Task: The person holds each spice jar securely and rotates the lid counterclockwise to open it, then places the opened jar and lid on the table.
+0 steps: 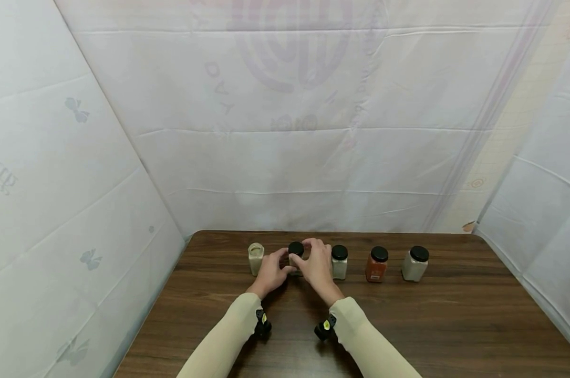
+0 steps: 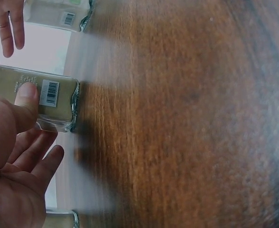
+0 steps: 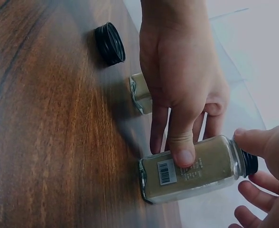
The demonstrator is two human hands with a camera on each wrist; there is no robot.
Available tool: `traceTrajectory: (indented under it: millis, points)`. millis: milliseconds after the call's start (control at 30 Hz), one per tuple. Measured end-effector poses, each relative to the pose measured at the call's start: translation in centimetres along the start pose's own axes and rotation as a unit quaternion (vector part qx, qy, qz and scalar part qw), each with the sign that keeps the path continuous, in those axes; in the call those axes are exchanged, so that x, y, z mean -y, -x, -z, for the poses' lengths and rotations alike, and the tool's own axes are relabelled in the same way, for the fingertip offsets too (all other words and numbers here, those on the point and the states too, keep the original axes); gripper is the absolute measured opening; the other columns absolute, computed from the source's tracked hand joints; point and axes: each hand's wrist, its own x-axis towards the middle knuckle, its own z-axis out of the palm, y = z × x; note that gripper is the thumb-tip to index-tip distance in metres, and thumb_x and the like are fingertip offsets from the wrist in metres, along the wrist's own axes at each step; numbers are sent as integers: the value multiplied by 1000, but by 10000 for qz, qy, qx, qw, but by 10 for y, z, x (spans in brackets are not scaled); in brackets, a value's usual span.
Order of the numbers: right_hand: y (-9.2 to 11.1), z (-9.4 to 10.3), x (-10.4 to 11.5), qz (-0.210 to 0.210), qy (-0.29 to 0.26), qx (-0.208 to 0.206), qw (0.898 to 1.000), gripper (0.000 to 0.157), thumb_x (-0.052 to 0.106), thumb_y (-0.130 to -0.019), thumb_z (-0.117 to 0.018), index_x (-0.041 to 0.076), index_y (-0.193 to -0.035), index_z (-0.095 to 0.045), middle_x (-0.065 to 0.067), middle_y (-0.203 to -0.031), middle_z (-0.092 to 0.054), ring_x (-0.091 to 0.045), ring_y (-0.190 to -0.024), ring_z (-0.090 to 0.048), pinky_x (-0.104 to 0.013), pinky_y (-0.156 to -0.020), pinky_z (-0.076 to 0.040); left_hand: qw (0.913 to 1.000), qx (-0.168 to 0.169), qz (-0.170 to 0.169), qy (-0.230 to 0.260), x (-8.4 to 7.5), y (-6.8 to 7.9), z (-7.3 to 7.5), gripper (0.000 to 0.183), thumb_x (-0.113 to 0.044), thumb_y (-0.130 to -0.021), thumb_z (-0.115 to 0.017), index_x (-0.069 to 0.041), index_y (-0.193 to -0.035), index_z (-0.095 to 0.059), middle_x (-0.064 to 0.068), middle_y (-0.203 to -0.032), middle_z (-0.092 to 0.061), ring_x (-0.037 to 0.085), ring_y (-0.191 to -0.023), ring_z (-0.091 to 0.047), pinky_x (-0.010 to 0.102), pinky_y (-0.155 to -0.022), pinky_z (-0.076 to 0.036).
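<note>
A square glass jar of tan powder (image 3: 203, 173) stands on the table between the hands, topped by a black lid (image 1: 296, 248). My left hand (image 1: 271, 272) grips its body, the thumb (image 2: 28, 92) pressed on the face beside the barcode label. At the top of this jar, the thumb and fingers of my right hand (image 1: 317, 262) curl around the lid; the left wrist view cuts the lid off. Left of it stands a jar without a lid (image 1: 256, 259). A loose black lid (image 3: 110, 43) lies on the wood in the right wrist view.
Right of the hands, a lidded pale jar (image 1: 339, 262), a jar of orange-red contents (image 1: 376, 264) and another pale jar (image 1: 414, 263) stand in a row. The brown wooden table (image 1: 285, 352) ends at white sheet walls (image 1: 266, 157) behind and at the sides.
</note>
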Motion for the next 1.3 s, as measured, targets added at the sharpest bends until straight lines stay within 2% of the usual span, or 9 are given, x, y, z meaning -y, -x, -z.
traceTrajectory:
  millis: [133, 367, 700, 967, 1300]
  points:
    - [0, 1, 1, 105, 30, 89, 9999, 39, 27, -89, -83, 7, -120, -69, -13, -115, -65, -33, -102, -50, -47, -84, -45, 10000, -56, -39, -41, 0, -1, -1, 40, -12, -95, -75, -5, -133, -64, 14, -124, -71, 28, -112, -70, 45, -94, -56]
    - [-1, 2, 2, 249, 68, 404, 9989, 42, 19, -95, -75, 6, -134, -66, -15, -129, -62, -35, -111, -49, -48, -87, -47, 9999, -93, -35, -88, -1, 0, -1, 39, -13, -96, -74, -6, -133, -64, 13, -122, -72, 27, -111, -70, 44, -93, -57]
    - [0, 3, 2, 195, 57, 502, 9985, 45, 19, -96, -74, 8, -138, -64, -14, -133, -60, -36, -113, -48, -49, -87, -47, 9998, -87, -91, -145, 1, 0, -2, 39, -13, -96, -74, -6, -133, -64, 13, -120, -73, 27, -110, -71, 44, -92, -57]
    - [2, -1, 0, 153, 2, 299, 9994, 61, 25, -91, -81, 7, -144, -57, -15, -135, -59, -36, -112, -47, -49, -89, -46, 9998, -85, -105, -144, 2, 1, -3, 40, -5, -95, -73, -1, -133, -63, 15, -119, -73, 30, -109, -71, 45, -92, -57]
    - [1, -6, 1, 152, -249, -76, 9995, 45, 22, -88, -84, 6, -126, -67, -13, -120, -63, -34, -108, -47, -49, -90, -43, 9999, -106, -78, -10, 2, -2, -3, 40, -12, -95, -75, -5, -133, -64, 13, -122, -72, 26, -110, -71, 42, -92, -57]
